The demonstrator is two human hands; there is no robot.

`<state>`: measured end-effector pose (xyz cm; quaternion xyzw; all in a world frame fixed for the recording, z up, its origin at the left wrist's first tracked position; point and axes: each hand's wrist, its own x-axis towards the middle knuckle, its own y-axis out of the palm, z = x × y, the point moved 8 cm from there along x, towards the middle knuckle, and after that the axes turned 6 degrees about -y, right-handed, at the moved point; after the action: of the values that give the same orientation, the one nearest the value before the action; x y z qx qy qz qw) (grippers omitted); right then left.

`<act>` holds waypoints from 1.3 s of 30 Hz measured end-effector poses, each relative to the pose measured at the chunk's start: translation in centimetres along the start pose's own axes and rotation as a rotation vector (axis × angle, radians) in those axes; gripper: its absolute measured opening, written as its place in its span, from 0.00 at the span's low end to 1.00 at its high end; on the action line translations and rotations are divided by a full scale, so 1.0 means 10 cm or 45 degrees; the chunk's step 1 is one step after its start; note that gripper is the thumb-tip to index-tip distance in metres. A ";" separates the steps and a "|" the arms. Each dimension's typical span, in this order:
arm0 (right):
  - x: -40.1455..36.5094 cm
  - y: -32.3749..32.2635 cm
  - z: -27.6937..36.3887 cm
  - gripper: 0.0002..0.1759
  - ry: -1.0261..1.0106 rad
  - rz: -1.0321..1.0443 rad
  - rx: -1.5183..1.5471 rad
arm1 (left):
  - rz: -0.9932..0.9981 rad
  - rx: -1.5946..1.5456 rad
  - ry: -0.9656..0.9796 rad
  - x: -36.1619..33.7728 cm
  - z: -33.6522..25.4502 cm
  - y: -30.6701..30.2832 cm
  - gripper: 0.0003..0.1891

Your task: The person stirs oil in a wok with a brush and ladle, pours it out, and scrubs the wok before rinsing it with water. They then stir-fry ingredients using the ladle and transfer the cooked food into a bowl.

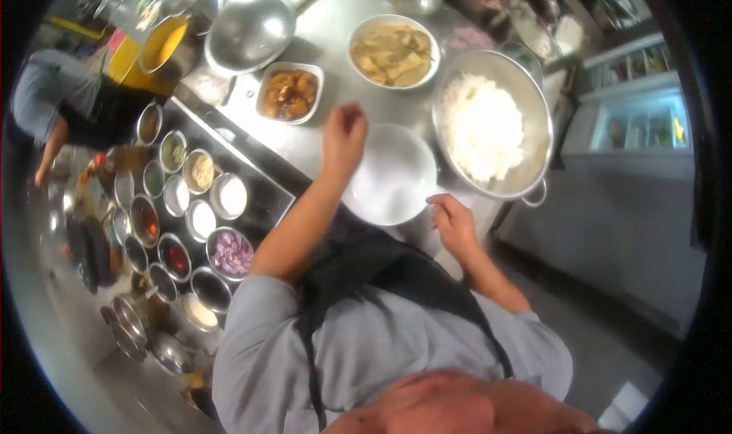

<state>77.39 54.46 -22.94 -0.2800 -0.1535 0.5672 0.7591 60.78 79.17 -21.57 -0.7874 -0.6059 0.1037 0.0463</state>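
Observation:
A round white bowl (390,176) rests on the steel counter right before me, with nothing seen inside it. My left hand (345,133) is closed with curled fingers over the bowl's upper left edge; what it may hold is hidden. On the other side, my right hand (455,222) has its fingers bent and the fingertips at the bowl's lower right rim. A large steel colander-like bowl of white rice (484,125) stands to the right. Beyond my left hand is a square white dish of glazed brown pieces (290,92). A white bowl of pale yellow slices in liquid (394,51) stands farther back.
Several small metal tubs crowd the left, among them one with chopped purple onion (230,252) and one with red sauce (174,257). A large steel bowl (250,33) stands at the back. Another person (57,94) works at far left. A lit refrigerator (640,121) is at right.

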 end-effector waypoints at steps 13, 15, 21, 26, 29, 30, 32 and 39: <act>0.12 2.40 2.73 0.13 -0.441 1.196 0.735 | -0.104 -0.122 -0.265 -3.54 0.64 -2.10 0.20; -0.39 2.80 3.11 0.12 -0.566 1.485 0.589 | -0.307 -0.203 -0.288 -4.13 0.69 -2.22 0.22; -2.33 3.64 4.04 0.13 -1.685 2.041 0.218 | -1.028 -0.445 -0.540 -5.82 1.18 -2.12 0.24; -4.15 4.16 4.56 0.32 -2.209 1.979 0.083 | -1.636 -0.466 -1.001 -7.24 1.75 -1.99 0.18; -4.94 4.88 4.53 0.33 -2.462 1.713 -0.322 | -2.050 -0.647 -0.783 -7.83 1.76 -1.99 0.14; -5.13 5.09 4.52 0.32 -2.558 1.578 -0.338 | -2.068 -0.612 -0.748 -7.94 1.68 -2.04 0.14; -5.35 5.27 4.53 0.29 -2.617 1.531 -0.526 | -2.053 -0.568 -0.695 -8.06 1.49 -2.18 0.13; -4.44 5.56 5.69 0.26 -2.221 1.023 0.457 | -2.169 -0.875 -0.510 -8.36 2.08 -2.23 0.10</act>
<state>-10.81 37.75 -7.26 0.3264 -0.4659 0.8066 0.1605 14.75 3.31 -28.42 -0.0168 -0.9721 -0.0162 -0.2334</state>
